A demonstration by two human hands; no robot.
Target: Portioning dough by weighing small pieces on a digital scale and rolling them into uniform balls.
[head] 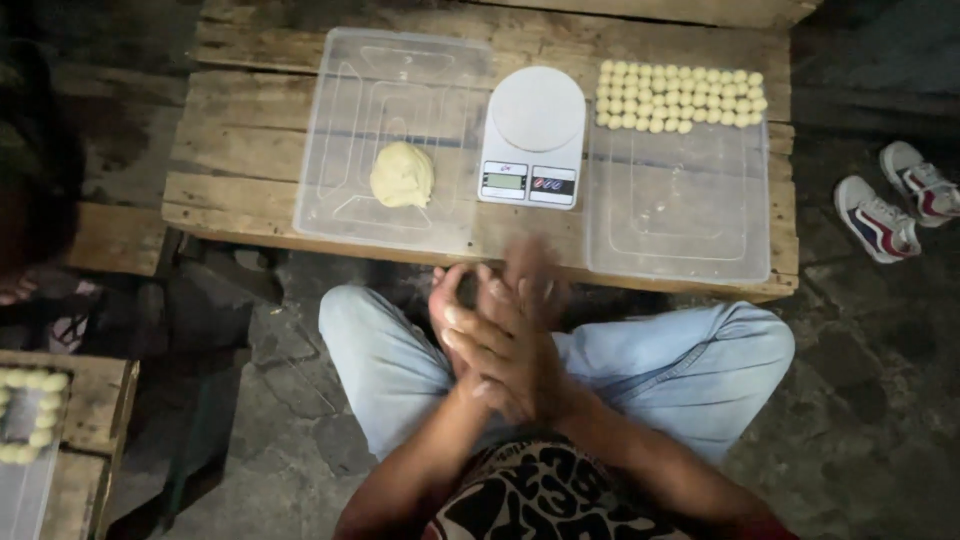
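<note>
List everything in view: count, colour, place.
wooden table: one, weathered brown, ahead of the knees
left tray: one, clear plastic, table left
dough lump: one, pale yellow, in left tray
scale: one, white, between the trays
right tray: one, clear plastic, table right
dough balls: several rows, pale yellow, far end of right tray
shoes: two, white with red and blue, floor at right
second batch of balls: pale yellow, bottom-left edge
left hand, right hand: pressed together, blurred, above the lap

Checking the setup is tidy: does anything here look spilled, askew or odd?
Nothing stands out. The dough lump sits in the left tray, the dough balls lie in neat rows, and the scale stands square between the trays.
</note>
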